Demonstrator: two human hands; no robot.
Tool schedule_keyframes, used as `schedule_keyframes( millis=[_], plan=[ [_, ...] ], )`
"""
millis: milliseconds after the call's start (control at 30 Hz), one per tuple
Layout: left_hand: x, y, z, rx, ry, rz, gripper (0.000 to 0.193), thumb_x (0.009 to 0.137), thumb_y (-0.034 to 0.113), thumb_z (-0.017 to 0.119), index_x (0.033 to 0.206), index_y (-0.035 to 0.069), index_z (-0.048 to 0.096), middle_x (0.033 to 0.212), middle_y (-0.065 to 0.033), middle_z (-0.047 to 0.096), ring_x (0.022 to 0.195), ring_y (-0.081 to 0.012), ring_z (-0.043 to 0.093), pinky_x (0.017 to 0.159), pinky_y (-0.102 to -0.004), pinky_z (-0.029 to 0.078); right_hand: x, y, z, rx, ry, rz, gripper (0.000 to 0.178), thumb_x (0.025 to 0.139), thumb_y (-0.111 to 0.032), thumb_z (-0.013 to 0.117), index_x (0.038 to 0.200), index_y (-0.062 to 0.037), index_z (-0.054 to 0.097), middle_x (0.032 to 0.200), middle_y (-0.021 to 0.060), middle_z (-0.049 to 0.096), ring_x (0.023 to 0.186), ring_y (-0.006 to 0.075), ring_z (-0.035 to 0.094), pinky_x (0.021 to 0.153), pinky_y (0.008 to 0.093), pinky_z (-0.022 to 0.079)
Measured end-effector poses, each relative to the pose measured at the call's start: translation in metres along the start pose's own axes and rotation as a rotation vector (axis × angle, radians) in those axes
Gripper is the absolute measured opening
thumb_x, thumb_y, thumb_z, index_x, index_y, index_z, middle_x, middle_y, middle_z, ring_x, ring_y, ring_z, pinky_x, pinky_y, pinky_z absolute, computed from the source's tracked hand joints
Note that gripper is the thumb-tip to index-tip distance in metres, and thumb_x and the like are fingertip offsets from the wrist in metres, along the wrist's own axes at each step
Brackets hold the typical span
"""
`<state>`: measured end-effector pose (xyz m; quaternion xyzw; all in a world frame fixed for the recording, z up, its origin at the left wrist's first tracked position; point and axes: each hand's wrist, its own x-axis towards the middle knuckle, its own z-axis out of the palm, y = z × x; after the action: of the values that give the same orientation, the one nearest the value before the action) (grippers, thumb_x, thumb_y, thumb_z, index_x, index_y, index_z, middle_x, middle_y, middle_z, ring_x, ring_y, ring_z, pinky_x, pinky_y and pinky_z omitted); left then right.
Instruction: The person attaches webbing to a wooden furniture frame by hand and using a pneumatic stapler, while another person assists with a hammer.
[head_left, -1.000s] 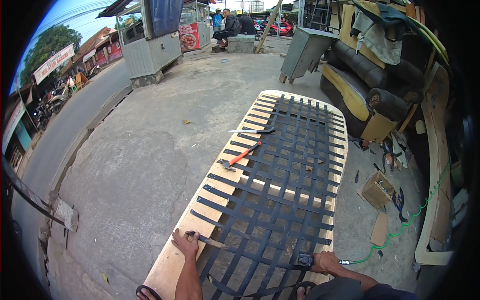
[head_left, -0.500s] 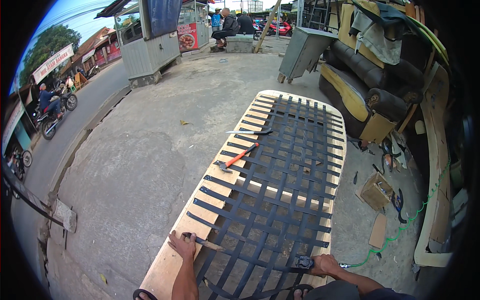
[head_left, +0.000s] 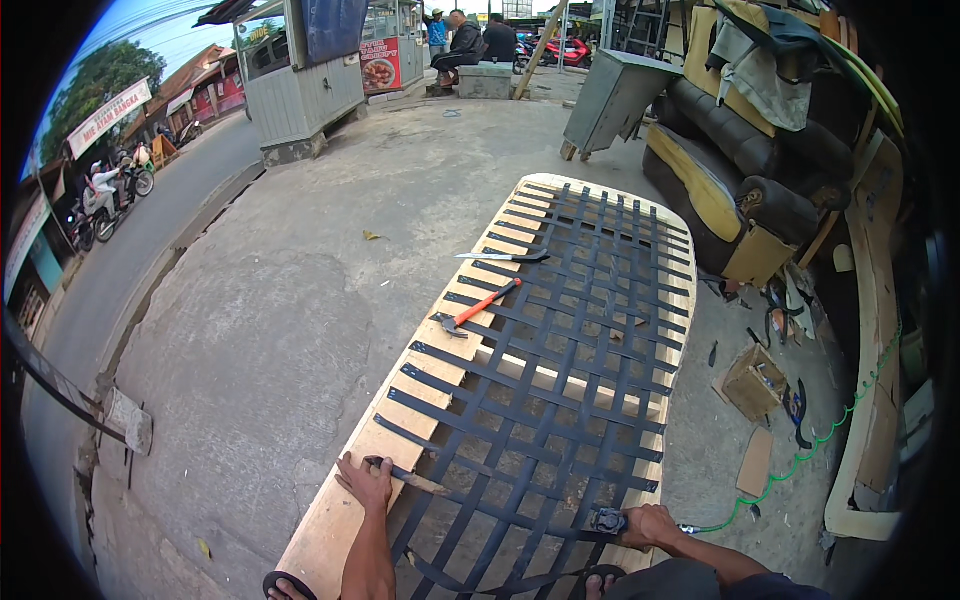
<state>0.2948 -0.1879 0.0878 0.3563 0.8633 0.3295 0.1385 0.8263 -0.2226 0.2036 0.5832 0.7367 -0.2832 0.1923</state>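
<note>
The webbing (head_left: 560, 400), dark straps woven in a grid, is stretched over a long wooden frame (head_left: 420, 400) that lies flat on the concrete ground (head_left: 270, 330), running away from the person. At the near end, the left hand (head_left: 366, 483) rests flat on the left rail and its fingers pin the end of one strap (head_left: 410, 478) against the wood. The right hand (head_left: 650, 524) is closed around a small dark tool (head_left: 607, 520) at the right rail; a green coiled hose (head_left: 800, 460) runs from it to the right, so I judge it is an air stapler.

To do this step well, I think the strap should be pulled tight and straight across before fixing, with the left fingers kept away from the point where the fastener goes.

Farther up the frame lie a hammer (head_left: 476, 308) with an orange handle and a long blade (head_left: 503, 257). A small wooden box (head_left: 752, 380) stands on the ground to the right, near an old sofa (head_left: 730, 180).
</note>
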Motion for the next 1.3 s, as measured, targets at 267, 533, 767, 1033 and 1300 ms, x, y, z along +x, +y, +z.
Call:
schedule_keyframes(
  millis=[267, 533, 767, 1033, 1300],
  plan=[
    [-0.001, 0.005, -0.002, 0.028, -0.042, -0.034, 0.066, 0.08, 0.042, 0.078, 0.124, -0.005, 0.064, 0.157, -0.0176, 0.03, 0.153, -0.0341, 0.009, 0.126, -0.0476, -0.003, -0.005, -0.001, -0.003, 0.05, -0.034, 0.045, 0.05, 0.08, -0.043, 0.064, 0.116, -0.009, 0.071, 0.074, 0.0144, 0.073, 0.078, 0.0304, 0.075, 0.085, 0.0414, 0.056],
    [0.002, -0.004, -0.002, 0.039, 0.019, 0.001, 0.061, 0.081, 0.043, 0.077, 0.119, -0.003, 0.067, 0.156, -0.0183, 0.031, 0.153, -0.0347, 0.01, 0.126, -0.0498, -0.001, -0.002, -0.002, -0.003, 0.04, -0.028, 0.024, 0.047, 0.082, -0.045, 0.063, 0.112, -0.0099, 0.072, 0.074, 0.0151, 0.073, 0.075, 0.0301, 0.074, 0.084, 0.0414, 0.055],
    [0.001, 0.001, -0.004, 0.057, -0.001, 0.025, 0.045, 0.084, 0.045, 0.073, 0.102, 0.004, 0.076, 0.156, -0.0192, 0.031, 0.152, -0.038, 0.011, 0.125, -0.0524, 0.001, -0.004, 0.002, 0.003, 0.039, 0.024, 0.005, 0.048, 0.083, -0.048, 0.063, 0.114, -0.0118, 0.072, 0.071, 0.0138, 0.072, 0.074, 0.0298, 0.074, 0.079, 0.0403, 0.057],
    [-0.009, 0.007, -0.007, 0.024, 0.01, 0.001, 0.049, 0.082, 0.042, 0.076, 0.106, 0.0, 0.074, 0.156, -0.0181, 0.031, 0.153, -0.0348, 0.01, 0.126, -0.0504, 0.0, -0.01, 0.008, 0.024, 0.028, 0.024, 0.021, 0.052, 0.079, -0.042, 0.067, 0.121, -0.0117, 0.069, 0.094, 0.0226, 0.074, 0.091, 0.0398, 0.072, 0.087, 0.0487, 0.054],
    [-0.003, 0.017, -0.01, 0.034, -0.005, -0.002, 0.054, 0.081, 0.043, 0.076, 0.112, -0.002, 0.072, 0.156, -0.0179, 0.032, 0.153, -0.0348, 0.01, 0.126, -0.0495, 0.0, -0.01, 0.001, 0.016, 0.01, 0.001, 0.044, 0.053, 0.077, -0.036, 0.067, 0.125, -0.0128, 0.066, 0.098, 0.0235, 0.073, 0.095, 0.0413, 0.071, 0.089, 0.051, 0.053]
  ],
)
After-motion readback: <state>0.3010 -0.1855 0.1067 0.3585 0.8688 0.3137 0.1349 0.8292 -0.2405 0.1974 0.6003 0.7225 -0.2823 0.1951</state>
